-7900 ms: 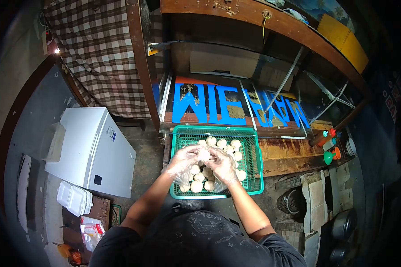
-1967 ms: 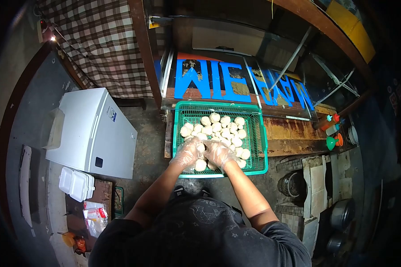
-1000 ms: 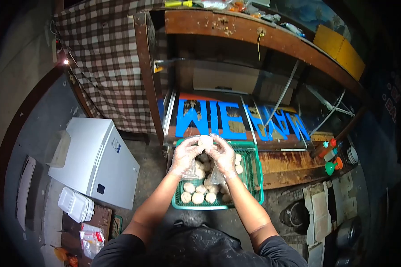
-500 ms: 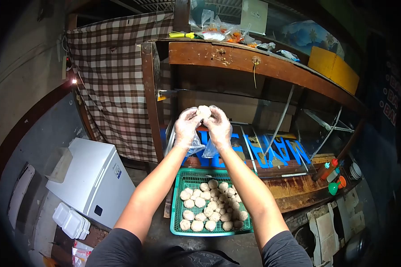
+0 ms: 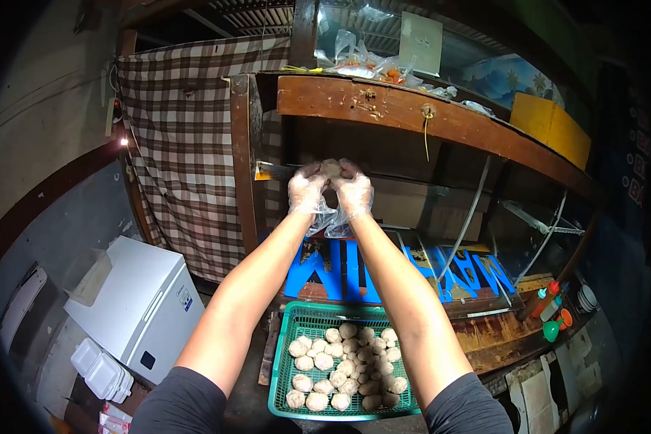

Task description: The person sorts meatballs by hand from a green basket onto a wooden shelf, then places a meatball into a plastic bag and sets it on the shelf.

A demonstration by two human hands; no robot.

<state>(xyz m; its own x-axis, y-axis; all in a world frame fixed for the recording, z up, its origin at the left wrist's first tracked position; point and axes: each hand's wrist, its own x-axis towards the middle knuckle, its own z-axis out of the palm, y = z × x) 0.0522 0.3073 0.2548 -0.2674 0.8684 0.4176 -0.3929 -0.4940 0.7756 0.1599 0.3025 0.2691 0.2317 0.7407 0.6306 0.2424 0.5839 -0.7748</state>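
Note:
Between the fingertips of both hands is a pale, lumpy meatball [image 5: 330, 168], held out in front of me at arm's length. My left hand [image 5: 307, 189], in a clear plastic glove, closes on its left side. On the other side my right hand [image 5: 354, 189], gloved the same way, grips it too. Loose glove cuffs hang below both wrists. Lower down, a green plastic basket [image 5: 279, 362] holds many similar meatballs [image 5: 317, 401], some in the shadow of my arms. My right forearm covers part of the basket's right side.
A wooden stall with a brown beam [image 5: 325, 101] stands ahead, blue lettering [image 5: 315, 271] beneath. At left are a checkered curtain [image 5: 188, 159], a white freezer [image 5: 134, 289] and a foam box [image 5: 101, 369]. Sauce bottles [image 5: 546, 296] stand at right; a yellow box [image 5: 550, 126] sits above.
The view has tilted upward, so the basket and freezer sit lower in it. Both hands still hold the meatball, now darker against the shaded shelf.

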